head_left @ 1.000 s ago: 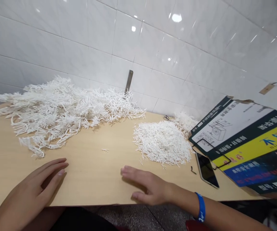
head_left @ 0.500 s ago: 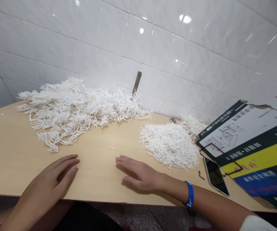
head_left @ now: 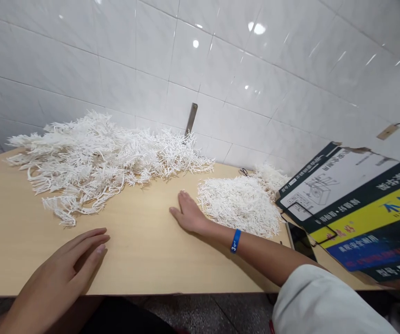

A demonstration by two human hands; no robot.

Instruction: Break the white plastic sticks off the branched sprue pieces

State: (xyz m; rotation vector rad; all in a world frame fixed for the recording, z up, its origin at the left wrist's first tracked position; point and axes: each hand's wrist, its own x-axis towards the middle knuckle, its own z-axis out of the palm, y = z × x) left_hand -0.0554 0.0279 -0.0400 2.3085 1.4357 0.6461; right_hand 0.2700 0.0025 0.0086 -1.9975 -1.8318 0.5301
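Observation:
My right hand (head_left: 187, 214) lies flat on the wooden table (head_left: 144, 250), fingers together, its edge against the left side of a small heap of loose white sticks (head_left: 242, 204). A blue wristband (head_left: 235, 240) sits on that wrist. My left hand (head_left: 68, 264) rests palm down near the table's front edge, fingers slightly spread, holding nothing. A large tangled pile of white branched plastic pieces (head_left: 95, 157) spreads over the back left of the table, a short way beyond my left hand.
A printed cardboard box (head_left: 359, 208) leans at the right. A phone (head_left: 300, 239) lies on the table beside it, partly behind my forearm. A white tiled wall (head_left: 200, 60) with a metal bracket (head_left: 190, 119) backs the table.
My right hand has slid forward and right across the table, from the front middle up to the edge of the small stick heap. My left hand has stayed in place.

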